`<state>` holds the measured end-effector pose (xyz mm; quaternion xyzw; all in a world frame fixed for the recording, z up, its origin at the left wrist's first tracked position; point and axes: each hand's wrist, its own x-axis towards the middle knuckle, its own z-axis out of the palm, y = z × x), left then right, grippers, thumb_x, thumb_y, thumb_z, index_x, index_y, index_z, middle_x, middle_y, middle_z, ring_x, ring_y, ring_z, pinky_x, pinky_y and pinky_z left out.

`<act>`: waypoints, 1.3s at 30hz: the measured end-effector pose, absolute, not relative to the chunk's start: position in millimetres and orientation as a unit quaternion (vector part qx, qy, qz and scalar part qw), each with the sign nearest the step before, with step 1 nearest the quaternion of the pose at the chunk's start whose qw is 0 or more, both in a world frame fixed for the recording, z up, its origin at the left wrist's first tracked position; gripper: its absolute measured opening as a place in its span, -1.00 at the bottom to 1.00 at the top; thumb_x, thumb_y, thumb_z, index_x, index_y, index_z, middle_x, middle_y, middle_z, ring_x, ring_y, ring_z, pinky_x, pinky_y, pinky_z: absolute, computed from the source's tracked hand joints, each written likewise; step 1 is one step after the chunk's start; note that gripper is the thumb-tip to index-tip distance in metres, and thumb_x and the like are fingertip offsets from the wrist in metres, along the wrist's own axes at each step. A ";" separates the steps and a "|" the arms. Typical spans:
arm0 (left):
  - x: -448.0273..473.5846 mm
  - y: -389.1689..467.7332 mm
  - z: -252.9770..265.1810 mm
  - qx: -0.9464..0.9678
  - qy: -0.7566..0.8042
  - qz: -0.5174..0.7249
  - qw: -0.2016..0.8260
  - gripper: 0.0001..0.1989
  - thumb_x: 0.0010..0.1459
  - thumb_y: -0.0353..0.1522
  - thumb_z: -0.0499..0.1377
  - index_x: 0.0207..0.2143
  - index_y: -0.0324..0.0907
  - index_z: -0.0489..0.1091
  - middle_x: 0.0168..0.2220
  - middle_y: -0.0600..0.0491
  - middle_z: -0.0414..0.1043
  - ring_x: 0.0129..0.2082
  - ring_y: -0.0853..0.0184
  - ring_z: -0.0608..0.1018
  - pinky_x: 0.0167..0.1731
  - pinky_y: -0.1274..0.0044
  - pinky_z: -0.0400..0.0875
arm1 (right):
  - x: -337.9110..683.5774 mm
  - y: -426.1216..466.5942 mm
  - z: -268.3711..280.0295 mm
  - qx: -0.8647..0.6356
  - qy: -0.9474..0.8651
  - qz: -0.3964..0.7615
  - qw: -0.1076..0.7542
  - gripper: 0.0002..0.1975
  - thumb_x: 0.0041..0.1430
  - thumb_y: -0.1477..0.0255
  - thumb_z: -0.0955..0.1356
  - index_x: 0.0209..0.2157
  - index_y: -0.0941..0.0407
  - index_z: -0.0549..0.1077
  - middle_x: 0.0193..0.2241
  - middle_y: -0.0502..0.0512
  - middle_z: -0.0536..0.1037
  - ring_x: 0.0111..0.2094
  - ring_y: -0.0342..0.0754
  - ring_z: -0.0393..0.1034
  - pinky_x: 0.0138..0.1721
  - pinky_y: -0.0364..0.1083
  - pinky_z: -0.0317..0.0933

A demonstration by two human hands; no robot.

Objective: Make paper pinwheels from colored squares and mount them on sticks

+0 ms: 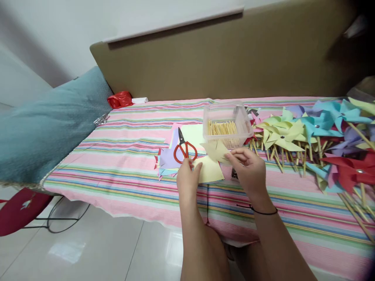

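My right hand (249, 171) pinches a pale yellow paper piece (216, 150) with slits cut into it, holding it up in front of the clear plastic box. My left hand (188, 177) is at the left edge of a flat pale yellow paper sheet (209, 169), thumb and forefinger apart, its other fingers mostly hidden. Just beyond its fingertips lie scissors (185, 150) with red handles and dark blades, pointing away from me. They rest on purple paper pieces (169, 158). Whether my left fingers touch the handles, I cannot tell.
A clear box (227, 134) of wooden sticks stands behind my hands. Several finished paper pinwheels (283, 136) crowd the right side. A small dark container (234, 173) is partly hidden by my right hand. A red plastic packet (120, 100) lies far left on the striped cloth (123, 168).
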<state>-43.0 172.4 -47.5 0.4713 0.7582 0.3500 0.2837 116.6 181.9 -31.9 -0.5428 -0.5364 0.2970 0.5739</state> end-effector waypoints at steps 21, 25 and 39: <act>21.4 166.7 -42.6 0.590 0.760 0.035 0.271 -0.22 0.13 -0.02 0.03 0.30 -0.21 0.00 0.37 -0.13 -0.34 0.33 -0.12 -0.28 0.21 0.02 -0.26 | 123.4 184.2 -32.2 -0.526 -0.412 0.336 0.664 -0.84 -0.08 0.37 0.47 -0.47 0.12 0.46 -0.58 -0.01 0.55 -0.51 -0.13 0.46 -0.46 -0.17 0.33; 24.6 168.4 -43.7 0.594 0.773 0.066 0.212 -0.23 0.16 -0.03 -0.01 0.30 -0.28 -0.02 0.37 -0.19 -0.31 0.34 -0.05 -0.23 0.25 0.14 -0.28 | 124.4 183.3 -32.0 -0.529 -0.401 0.347 0.663 -0.84 -0.07 0.36 0.47 -0.47 0.12 0.46 -0.57 0.00 0.56 -0.51 -0.13 0.47 -0.46 -0.17 0.33; 18.1 175.9 -47.6 0.577 0.781 0.033 0.237 -0.16 0.18 -0.01 -0.07 0.30 -0.44 -0.08 0.37 -0.11 -0.25 0.33 -0.10 -0.19 0.27 0.25 -0.19 | 125.1 183.3 -33.3 -0.520 -0.411 0.367 0.653 -0.84 -0.08 0.38 0.47 -0.46 0.12 0.45 -0.59 -0.02 0.55 -0.50 -0.13 0.46 -0.43 -0.16 0.34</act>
